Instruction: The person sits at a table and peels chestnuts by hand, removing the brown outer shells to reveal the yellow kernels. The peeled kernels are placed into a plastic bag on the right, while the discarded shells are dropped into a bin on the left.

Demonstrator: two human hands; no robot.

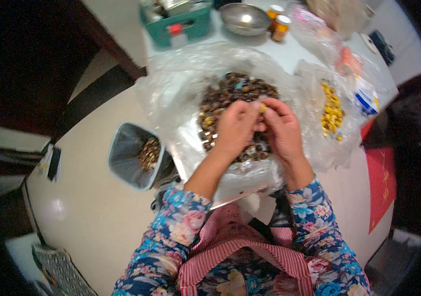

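Observation:
Over a heap of brown chestnuts (240, 88) on a clear plastic sheet (173, 85), my two hands meet at the fingertips. A small yellow peeled kernel (262, 107) shows between them. My right hand (286, 129) pinches it between thumb and finger. My left hand (234, 127) is curled right beside it, thumb close to the kernel; whether it grips anything is hidden. To the right, several yellow kernels (330, 111) lie on another clear plastic bag (310, 148).
A grey bin (116, 148) holding brown shell pieces (150, 153) stands on the floor to the left. Along the table's far side are a green basket (158, 35), a metal bowl (247, 18) and orange bottles (280, 29). A blue-and-white packet (366, 98) lies far right.

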